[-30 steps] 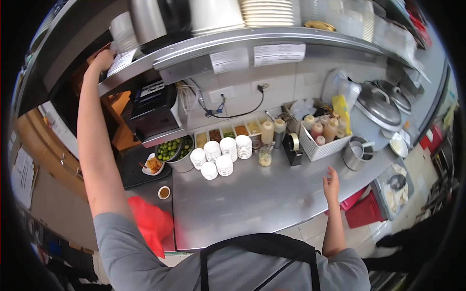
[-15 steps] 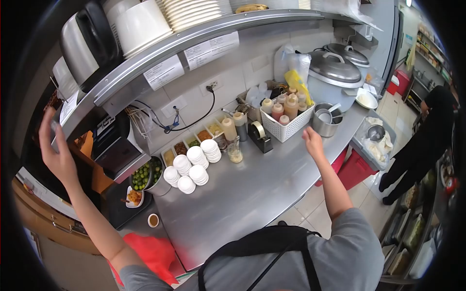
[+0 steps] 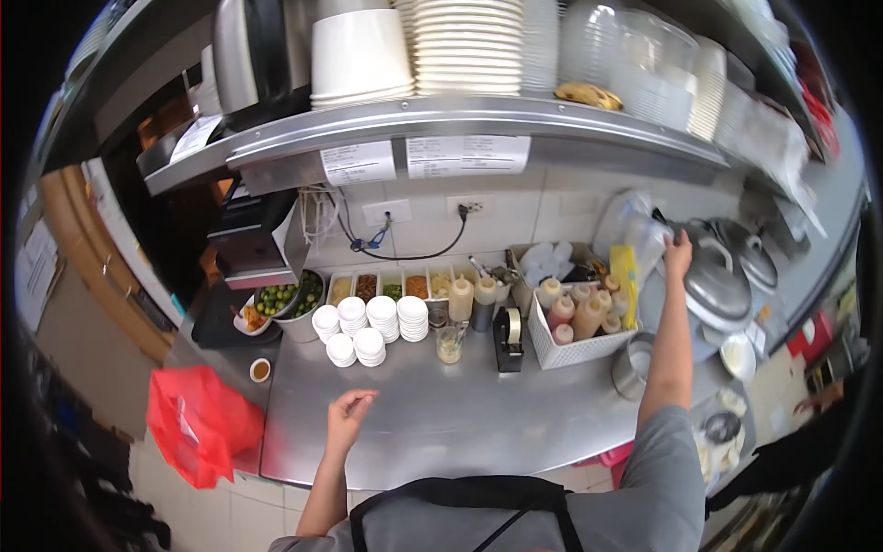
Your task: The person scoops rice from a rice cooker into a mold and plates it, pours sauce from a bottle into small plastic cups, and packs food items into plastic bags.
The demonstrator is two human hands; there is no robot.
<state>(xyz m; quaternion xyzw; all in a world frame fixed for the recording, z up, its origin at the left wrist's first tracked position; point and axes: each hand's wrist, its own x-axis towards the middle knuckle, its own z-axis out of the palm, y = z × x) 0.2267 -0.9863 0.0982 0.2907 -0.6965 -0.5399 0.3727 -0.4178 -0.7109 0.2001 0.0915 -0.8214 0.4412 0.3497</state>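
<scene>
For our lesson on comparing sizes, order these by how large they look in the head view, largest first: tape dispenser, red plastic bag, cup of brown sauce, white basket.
Red plastic bag
White basket
Tape dispenser
Cup of brown sauce

Crumpled translucent plastic bag (image 3: pixel 633 221), bunched, behind a yellow packet (image 3: pixel 624 273), beside a lidded pot (image 3: pixel 714 287)

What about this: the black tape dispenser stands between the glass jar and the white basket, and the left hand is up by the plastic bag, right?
Not the left: the head view shows the right hand up by the plastic bag. The tape dispenser does stand between jar and basket.
</scene>
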